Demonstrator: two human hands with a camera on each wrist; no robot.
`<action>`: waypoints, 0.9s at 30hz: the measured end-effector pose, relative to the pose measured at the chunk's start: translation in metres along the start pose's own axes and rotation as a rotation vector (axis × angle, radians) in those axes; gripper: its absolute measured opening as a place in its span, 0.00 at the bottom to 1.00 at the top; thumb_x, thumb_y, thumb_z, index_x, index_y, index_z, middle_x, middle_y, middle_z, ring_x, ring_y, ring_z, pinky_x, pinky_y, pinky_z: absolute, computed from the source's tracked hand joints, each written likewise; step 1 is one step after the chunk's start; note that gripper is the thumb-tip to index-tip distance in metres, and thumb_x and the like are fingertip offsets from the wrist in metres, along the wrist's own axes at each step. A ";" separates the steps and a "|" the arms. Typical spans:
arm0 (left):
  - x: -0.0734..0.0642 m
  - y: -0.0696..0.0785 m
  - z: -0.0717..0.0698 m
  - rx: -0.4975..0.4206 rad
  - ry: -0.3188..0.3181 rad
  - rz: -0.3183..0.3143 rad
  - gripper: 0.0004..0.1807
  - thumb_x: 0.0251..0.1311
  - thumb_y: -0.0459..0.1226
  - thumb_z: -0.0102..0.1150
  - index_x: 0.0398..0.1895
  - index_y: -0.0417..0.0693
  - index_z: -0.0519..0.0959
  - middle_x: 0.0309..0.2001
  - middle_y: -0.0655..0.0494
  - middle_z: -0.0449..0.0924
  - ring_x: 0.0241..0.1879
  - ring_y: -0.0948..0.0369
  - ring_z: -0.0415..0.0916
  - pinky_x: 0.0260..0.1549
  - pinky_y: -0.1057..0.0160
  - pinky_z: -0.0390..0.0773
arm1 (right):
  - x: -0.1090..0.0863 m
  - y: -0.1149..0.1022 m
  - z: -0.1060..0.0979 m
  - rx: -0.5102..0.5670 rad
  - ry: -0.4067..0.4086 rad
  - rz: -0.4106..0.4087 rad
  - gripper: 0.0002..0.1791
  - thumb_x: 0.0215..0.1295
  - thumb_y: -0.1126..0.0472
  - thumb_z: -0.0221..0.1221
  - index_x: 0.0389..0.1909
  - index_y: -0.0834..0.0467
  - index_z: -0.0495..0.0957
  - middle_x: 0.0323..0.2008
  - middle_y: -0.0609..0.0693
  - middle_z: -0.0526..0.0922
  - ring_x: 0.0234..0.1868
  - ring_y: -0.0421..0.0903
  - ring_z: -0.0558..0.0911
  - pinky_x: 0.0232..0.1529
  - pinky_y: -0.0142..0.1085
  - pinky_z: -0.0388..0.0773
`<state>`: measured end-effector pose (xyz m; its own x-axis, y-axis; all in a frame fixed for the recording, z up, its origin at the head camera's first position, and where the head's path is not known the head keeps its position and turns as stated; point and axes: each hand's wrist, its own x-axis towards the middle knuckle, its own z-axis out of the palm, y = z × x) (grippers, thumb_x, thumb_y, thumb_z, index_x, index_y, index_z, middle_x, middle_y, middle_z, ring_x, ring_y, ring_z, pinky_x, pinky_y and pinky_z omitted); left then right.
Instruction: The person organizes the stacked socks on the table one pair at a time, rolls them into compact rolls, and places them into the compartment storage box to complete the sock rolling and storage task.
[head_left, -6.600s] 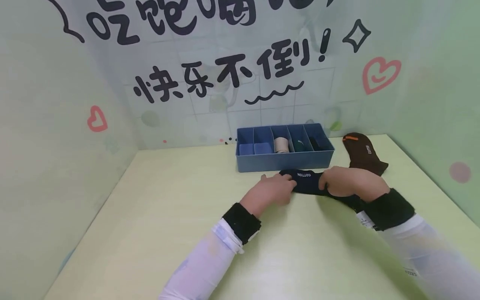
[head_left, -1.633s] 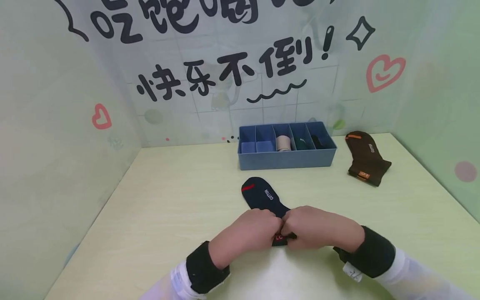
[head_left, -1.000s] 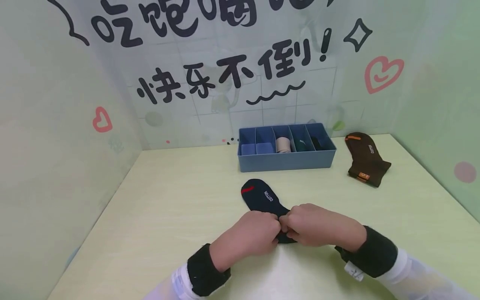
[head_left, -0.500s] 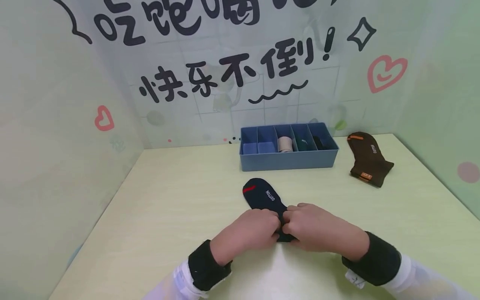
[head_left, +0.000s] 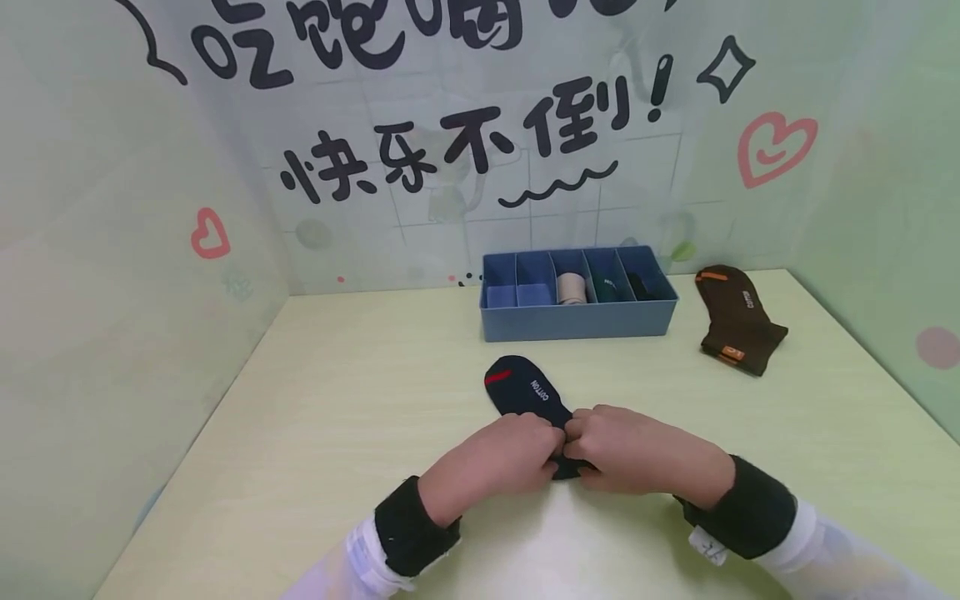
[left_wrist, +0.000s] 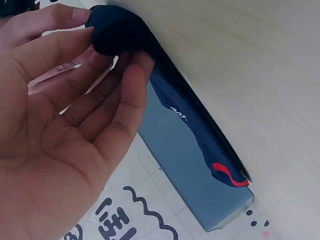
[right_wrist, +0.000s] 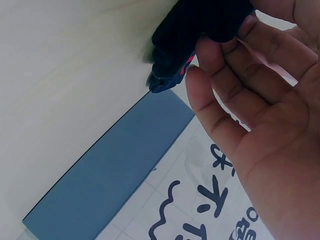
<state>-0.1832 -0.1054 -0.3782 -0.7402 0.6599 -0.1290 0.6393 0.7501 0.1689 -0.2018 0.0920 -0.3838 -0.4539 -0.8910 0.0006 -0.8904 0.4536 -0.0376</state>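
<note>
A dark navy sock (head_left: 525,388) with a red toe stripe and the word COTTON lies flat on the table, toe pointing to the far left. Its cuff end is rolled up, as the left wrist view shows in the curled roll (left_wrist: 117,30). My left hand (head_left: 498,458) pinches this roll from the left with thumb and fingers. From the right, my right hand (head_left: 637,450) pinches the same end of the sock (right_wrist: 200,30). The two hands touch or nearly touch, and they hide much of the cuff in the head view.
Behind the sock stands a blue divided box (head_left: 577,321). Inside it sit a beige roll (head_left: 572,287), a dark green one (head_left: 605,289) and a black item (head_left: 638,286). A brown sock (head_left: 738,321) lies flat at the right. Printed walls enclose the table (head_left: 360,375).
Earlier the navy sock lay near the box; it has come nearer to me and turned. Its cuff, with red lettering showing 1.6 s ago, is now rolled over. The hands barely move lately.
</note>
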 end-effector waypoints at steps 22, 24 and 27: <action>-0.009 0.022 0.004 0.270 -0.041 0.033 0.14 0.68 0.57 0.68 0.47 0.65 0.91 0.49 0.62 0.85 0.42 0.63 0.78 0.38 0.66 0.79 | 0.004 0.013 0.009 0.314 -0.110 -0.025 0.08 0.71 0.68 0.66 0.45 0.54 0.88 0.38 0.41 0.88 0.39 0.31 0.81 0.49 0.32 0.85; -0.009 0.022 0.004 0.278 -0.035 0.032 0.13 0.69 0.57 0.67 0.47 0.66 0.91 0.48 0.62 0.85 0.42 0.64 0.78 0.37 0.66 0.78 | 0.003 0.011 0.007 0.331 -0.118 0.000 0.06 0.73 0.67 0.64 0.44 0.54 0.87 0.36 0.41 0.87 0.36 0.31 0.80 0.47 0.31 0.84; -0.009 0.021 0.005 0.278 -0.034 0.031 0.12 0.69 0.57 0.67 0.46 0.67 0.91 0.47 0.63 0.84 0.42 0.64 0.77 0.35 0.66 0.77 | 0.002 0.007 0.003 0.353 -0.140 0.038 0.05 0.75 0.66 0.62 0.41 0.53 0.85 0.33 0.40 0.85 0.32 0.30 0.77 0.41 0.29 0.81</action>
<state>-0.1619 -0.0952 -0.3784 -0.7148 0.6805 -0.1615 0.6978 0.7092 -0.1004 -0.2091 0.0933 -0.3869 -0.4557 -0.8786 -0.1425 -0.7960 0.4739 -0.3766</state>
